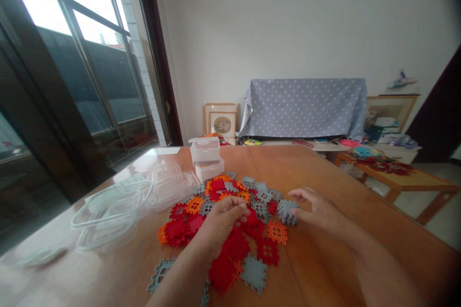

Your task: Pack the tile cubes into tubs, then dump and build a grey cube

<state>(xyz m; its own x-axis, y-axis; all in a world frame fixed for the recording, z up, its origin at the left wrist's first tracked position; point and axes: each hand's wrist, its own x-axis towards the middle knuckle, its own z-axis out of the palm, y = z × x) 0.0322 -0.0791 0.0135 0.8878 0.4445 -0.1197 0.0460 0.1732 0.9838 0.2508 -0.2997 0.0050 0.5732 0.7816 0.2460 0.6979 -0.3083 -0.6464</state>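
Observation:
A loose pile of interlocking plastic waffle tiles (230,220) in red, grey and orange lies on the wooden table (324,192). My left hand (219,223) rests over the middle of the pile with its fingers curled, and whether it grips a tile is hidden. To the right, my right hand (317,211) has its fingers apart, with the fingertips beside a small joined cluster of grey tiles (287,212). An orange tile (277,232) lies just below that cluster. A few grey tiles (254,273) lie near the table's front.
Clear plastic lids and trays (111,216) lie to the left of the pile. Two stacked lidded plastic boxes (205,151) stand at the far edge. Beyond the table are a low wooden table (399,182) and a shelf with a polka-dot cloth (304,108).

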